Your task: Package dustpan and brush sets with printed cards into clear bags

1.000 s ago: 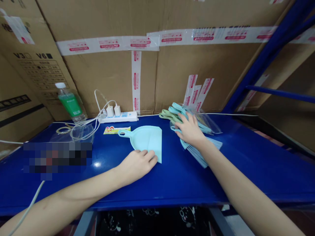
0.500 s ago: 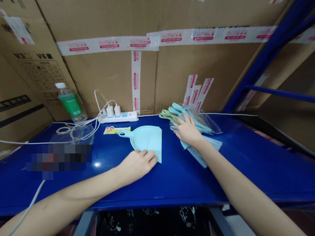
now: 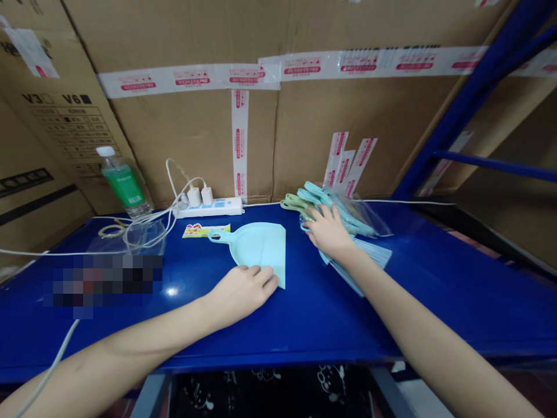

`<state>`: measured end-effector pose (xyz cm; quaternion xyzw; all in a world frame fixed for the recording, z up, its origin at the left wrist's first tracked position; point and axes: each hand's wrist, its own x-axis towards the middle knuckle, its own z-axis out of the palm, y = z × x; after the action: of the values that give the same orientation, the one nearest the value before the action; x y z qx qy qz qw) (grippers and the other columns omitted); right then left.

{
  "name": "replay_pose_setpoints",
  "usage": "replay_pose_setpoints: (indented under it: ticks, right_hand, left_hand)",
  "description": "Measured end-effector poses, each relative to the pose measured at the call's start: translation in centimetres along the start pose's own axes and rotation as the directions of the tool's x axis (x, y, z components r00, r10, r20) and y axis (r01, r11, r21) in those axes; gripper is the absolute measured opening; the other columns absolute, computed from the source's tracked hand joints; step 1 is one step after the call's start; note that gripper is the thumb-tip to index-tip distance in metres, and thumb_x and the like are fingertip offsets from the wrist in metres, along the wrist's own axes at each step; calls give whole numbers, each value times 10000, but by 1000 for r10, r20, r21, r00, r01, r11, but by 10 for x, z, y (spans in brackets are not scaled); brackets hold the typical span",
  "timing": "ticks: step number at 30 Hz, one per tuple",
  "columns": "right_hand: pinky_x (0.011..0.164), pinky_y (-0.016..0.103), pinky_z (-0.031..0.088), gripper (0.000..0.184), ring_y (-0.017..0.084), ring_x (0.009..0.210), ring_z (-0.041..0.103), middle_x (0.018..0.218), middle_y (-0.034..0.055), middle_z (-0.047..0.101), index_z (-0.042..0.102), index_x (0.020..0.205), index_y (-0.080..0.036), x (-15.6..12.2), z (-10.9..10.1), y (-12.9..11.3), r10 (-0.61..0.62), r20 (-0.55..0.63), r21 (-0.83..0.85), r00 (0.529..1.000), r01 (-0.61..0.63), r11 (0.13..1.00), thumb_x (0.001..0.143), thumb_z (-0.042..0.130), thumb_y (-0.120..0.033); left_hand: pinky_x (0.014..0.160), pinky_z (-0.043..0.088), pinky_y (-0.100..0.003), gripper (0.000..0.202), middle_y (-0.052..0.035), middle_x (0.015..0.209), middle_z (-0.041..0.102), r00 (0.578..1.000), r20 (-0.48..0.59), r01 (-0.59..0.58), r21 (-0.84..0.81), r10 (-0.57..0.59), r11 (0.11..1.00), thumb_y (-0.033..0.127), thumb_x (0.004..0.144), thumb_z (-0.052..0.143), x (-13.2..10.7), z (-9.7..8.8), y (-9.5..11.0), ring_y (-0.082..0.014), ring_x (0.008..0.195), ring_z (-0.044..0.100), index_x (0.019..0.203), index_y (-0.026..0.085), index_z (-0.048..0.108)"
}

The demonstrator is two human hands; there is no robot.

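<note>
A light blue plastic dustpan (image 3: 259, 247) lies flat on the blue table (image 3: 435, 290), its handle pointing left. My left hand (image 3: 241, 290) rests on the dustpan's near edge with its fingers curled over it. My right hand (image 3: 329, 233) lies palm down, fingers spread, on a pile of light blue and green small brushes (image 3: 348, 232) partly wrapped in clear plastic bags. The pile sits to the right of the dustpan.
A white power strip (image 3: 211, 206) with chargers and tangled white cables (image 3: 139, 229) lies at the back left. A green-labelled bottle (image 3: 122, 183) stands near the cardboard boxes (image 3: 278, 116) behind the table. A small printed card (image 3: 204, 230) lies by the dustpan handle. Blue shelf posts (image 3: 470, 98) rise on the right.
My right hand has slid slightly left and back on the pile of brushes. My left hand and the dustpan have stayed put.
</note>
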<state>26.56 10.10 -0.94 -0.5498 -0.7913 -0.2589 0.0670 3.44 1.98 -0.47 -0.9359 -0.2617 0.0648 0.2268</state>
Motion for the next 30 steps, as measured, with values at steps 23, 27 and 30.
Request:
replay_pose_setpoints:
  ticks: [23, 27, 30]
  right_hand:
    - [994, 593, 331, 207, 354, 1100, 500, 1072, 146, 657, 730, 767, -166, 0, -6, -1, 44, -4, 56, 999, -44, 997, 739, 527, -131]
    - [983, 599, 334, 155, 353, 1080, 508, 1055, 140, 657, 703, 664, -182, -1, -4, -1, 47, -11, 101, 999, -45, 994, 733, 564, -170]
    - [961, 594, 348, 175, 341, 1054, 520, 1034, 124, 655, 660, 581, -201, -2, -4, -1, 12, -39, 176, 999, -5, 984, 737, 582, -206]
  left_hand:
    - [559, 546, -303, 194, -52, 867, 603, 1000, -28, -1, -9, 1, 1000, 92, 896, 469, 0, 2, 1, -186, 707, 630, 1066, 112, 561]
    - [558, 544, -305, 194, -53, 875, 602, 1000, -24, -1, -12, 0, 1000, 96, 902, 456, 0, 2, 1, -187, 712, 630, 1066, 112, 558]
    - [557, 540, -301, 197, -52, 875, 601, 1000, -28, 1, -11, -1, 1000, 95, 904, 449, 1, 3, 1, -180, 698, 626, 1067, 118, 557]
